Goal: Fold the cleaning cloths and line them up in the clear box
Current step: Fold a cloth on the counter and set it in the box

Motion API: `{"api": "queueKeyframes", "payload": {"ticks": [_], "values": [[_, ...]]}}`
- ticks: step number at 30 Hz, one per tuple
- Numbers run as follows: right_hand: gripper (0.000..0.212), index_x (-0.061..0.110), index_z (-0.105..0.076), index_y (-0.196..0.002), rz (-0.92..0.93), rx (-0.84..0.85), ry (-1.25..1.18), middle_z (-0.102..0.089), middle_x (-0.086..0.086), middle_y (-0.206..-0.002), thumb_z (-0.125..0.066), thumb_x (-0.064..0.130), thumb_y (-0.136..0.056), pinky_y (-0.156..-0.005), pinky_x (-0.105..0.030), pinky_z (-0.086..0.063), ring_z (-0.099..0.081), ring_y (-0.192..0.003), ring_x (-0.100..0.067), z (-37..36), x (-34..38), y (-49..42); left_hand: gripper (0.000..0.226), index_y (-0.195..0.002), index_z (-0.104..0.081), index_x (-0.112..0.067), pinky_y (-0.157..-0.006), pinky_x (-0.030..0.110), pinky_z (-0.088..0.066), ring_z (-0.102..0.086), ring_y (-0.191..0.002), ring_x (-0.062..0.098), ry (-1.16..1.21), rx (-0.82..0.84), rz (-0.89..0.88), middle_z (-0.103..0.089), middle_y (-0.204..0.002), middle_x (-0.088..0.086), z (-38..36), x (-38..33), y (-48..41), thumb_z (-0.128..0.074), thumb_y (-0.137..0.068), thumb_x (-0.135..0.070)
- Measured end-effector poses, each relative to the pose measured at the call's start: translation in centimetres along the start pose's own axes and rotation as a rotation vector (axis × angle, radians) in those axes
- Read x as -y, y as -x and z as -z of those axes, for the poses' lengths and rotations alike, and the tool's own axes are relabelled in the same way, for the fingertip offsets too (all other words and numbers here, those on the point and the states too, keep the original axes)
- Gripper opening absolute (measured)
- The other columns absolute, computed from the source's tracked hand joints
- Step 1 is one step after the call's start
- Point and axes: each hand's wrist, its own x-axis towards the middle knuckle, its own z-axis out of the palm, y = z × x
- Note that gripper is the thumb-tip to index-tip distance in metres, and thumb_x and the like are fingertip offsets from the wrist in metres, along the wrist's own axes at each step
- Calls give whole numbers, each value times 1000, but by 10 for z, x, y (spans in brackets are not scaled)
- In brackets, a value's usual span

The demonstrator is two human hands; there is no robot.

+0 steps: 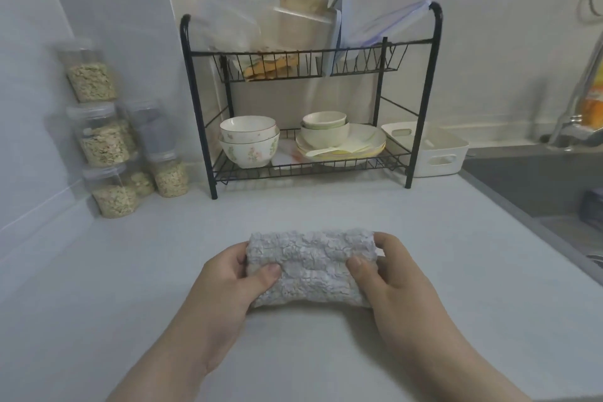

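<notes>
Left hand [228,277] and right hand [388,274] clamp ends of folded grey cloth [310,268] above white counter [98,287], thumbs on top

Grey nubbly cloth [310,266] folded into a thick rectangle (lengthwise left-right), above counter

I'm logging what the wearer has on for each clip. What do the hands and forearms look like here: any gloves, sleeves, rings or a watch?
Both the left hand and right hand are bare: no gloves, rings, watch or bracelet show. The forearms are uncovered to the picture's bottom edge, with no sleeve in view. The thumbnails look short and unpainted.
</notes>
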Motion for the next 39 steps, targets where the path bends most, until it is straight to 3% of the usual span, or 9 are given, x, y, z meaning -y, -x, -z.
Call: {"api": "queueKeyframes", "payload": {"ticks": [7, 10, 14, 18, 26, 29, 31, 34, 39], "values": [[32, 39, -56, -105, -141, -27, -55, -70, 18, -87, -59, 10, -90, -64, -7, -43, -64, -74, 1, 3, 2, -5, 69, -123, -53, -22, -92, 25, -48, -63, -111, 10, -71, 173, 201, -70, -116, -5, -3, -3, -3, -71, -57, -27], [37, 39, -56, -107, -240, 7, -17, -69, 23, -93, -62, 7, -89, -69, -6, -44, -65, -82, 4, 3, 11, -10, 54, -115, -59, -19, -79, 15, -49, -67, -103, 10, -125, 82, 243, -73, -106, -5, -5, -9, -8, -65, -61, -11], [34, 30, -59, -106, -412, 4, -34, -71, 19, -89, -60, 1, -88, -69, -7, -46, -67, -83, 1, 6, 29, -20, 39, -101, -68, -9, -77, 25, -54, -70, -94, 20, -103, 14, 365, -75, -100, 6, -5, -29, -20, -66, -62, -6], [25, 22, -63, -106, -600, 20, -174, -74, -6, -91, -58, 3, -90, -85, -41, -57, -70, -90, -28, 15, 64, -29, 41, -102, -67, -3, -83, 37, -54, -70, -93, 29, 4, 25, 491, -72, -103, 17, -9, -62, -35, -68, -61, -8], [45, 14, -61, -117, -481, 0, -326, -72, -13, -105, -61, 4, -74, -91, -41, -52, -68, -100, -31, 106, 183, -50, 43, -103, -62, -4, -64, 30, -58, -72, -84, 25, 250, 267, 349, -74, -94, 12, -62, -182, -72, -67, -62, 10], [35, 11, -66, -110, -375, -114, -211, -72, -17, -101, -64, 12, -75, -73, -33, -53, -67, -89, -27, 149, 223, -45, 57, -107, -64, -3, -64, 29, -57, -71, -88, 25, 361, 367, 274, -72, -101, 15, -101, -226, -78, -83, -53, -5], [26, 12, -66, -106, -329, -254, -151, -73, -15, -98, -69, 13, -81, -78, -38, -56, -69, -90, -29, 178, 244, -33, 74, -97, -71, -6, -63, 28, -57, -72, -86, 22, 480, 376, 263, -73, -100, 14, -143, -244, -79, -97, -31, -26], [14, 11, -65, -101, -272, -483, -133, -74, -11, -93, -64, 5, -89, -78, -35, -57, -69, -91, -27, 225, 270, -9, 86, -112, -68, -11, -74, 30, -58, -68, -102, 22, 616, 503, 346, -68, -116, 13, -224, -262, -63, -95, -37, -41], [14, 14, -63, -97, -208, -782, -150, -74, -7, -87, -63, 3, -88, -58, -17, -50, -68, -76, -16, 324, 281, 57, 57, -120, -58, -6, -88, 44, -53, -68, -97, 30, 670, 757, 517, -69, -111, 20, -364, -277, -9, -76, -67, -14]]}}
